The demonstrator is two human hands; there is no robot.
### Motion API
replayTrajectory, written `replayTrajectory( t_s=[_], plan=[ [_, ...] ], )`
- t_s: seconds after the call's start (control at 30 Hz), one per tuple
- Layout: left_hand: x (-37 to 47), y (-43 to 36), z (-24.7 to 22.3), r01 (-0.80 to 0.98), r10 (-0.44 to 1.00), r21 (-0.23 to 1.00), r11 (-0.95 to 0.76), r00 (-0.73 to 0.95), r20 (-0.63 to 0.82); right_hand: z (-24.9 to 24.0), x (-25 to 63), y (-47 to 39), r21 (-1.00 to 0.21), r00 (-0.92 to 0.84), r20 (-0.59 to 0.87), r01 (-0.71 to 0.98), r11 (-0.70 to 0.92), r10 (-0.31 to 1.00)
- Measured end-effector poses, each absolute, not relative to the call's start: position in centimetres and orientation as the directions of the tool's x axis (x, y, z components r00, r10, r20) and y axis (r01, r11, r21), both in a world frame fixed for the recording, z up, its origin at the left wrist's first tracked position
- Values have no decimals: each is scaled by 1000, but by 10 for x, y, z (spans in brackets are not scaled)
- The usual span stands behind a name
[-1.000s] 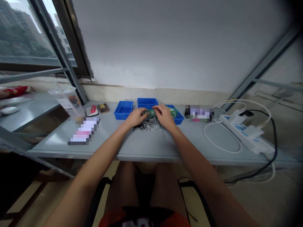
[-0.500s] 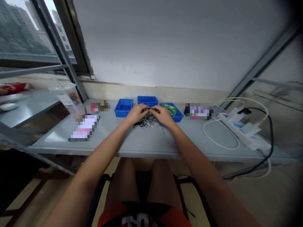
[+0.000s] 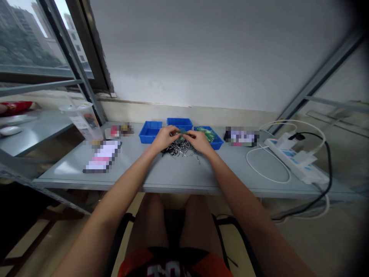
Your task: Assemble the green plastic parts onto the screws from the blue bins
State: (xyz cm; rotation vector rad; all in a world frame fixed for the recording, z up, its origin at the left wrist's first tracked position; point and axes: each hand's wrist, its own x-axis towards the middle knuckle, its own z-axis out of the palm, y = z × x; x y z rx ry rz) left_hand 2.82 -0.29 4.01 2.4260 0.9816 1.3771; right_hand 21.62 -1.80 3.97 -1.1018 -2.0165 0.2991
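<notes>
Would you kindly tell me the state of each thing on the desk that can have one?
Left hand: pinching.
Right hand: pinching.
Greenish packet: held between both hands.
Metal pieces: loose, piled.
Right blue tray: open, holding green packets.
Left blue tray: open-topped.
Middle blue tray: open-topped.
Drink cup: lidded, straw in.
Power strip: plugs inserted.

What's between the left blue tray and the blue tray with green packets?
In the head view: the left hand and right hand, holding a small greenish piece; another blue tray behind; and a pile of metal pieces in front.
</notes>
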Motion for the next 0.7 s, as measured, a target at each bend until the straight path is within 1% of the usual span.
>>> replayTrajectory(
  t_s=[0.17, 0.3, 0.43, 0.57, 0.7],
  plan=[
    [31, -4, 41, 384, 666, 546, -745, 371, 648, 39, 216, -16, -577, -320, 557, 515, 634, 767],
    [34, -6, 41, 321, 713, 637, -700, 366, 598, 38, 215, -17, -584, -330, 522, 533, 612, 786],
    [33, -4, 40, 284, 753, 717, -636, 433, 496, 38, 213, -18, -567, -347, 536, 527, 633, 769],
    [32, -3, 39, 244, 787, 803, -544, 480, 388, 39, 212, -19, -593, -354, 545, 477, 648, 760],
    [33, -6, 42, 129, 803, 861, -492, 449, 392, 41, 211, -19, -636, -312, 563, 427, 643, 765]
  ],
)
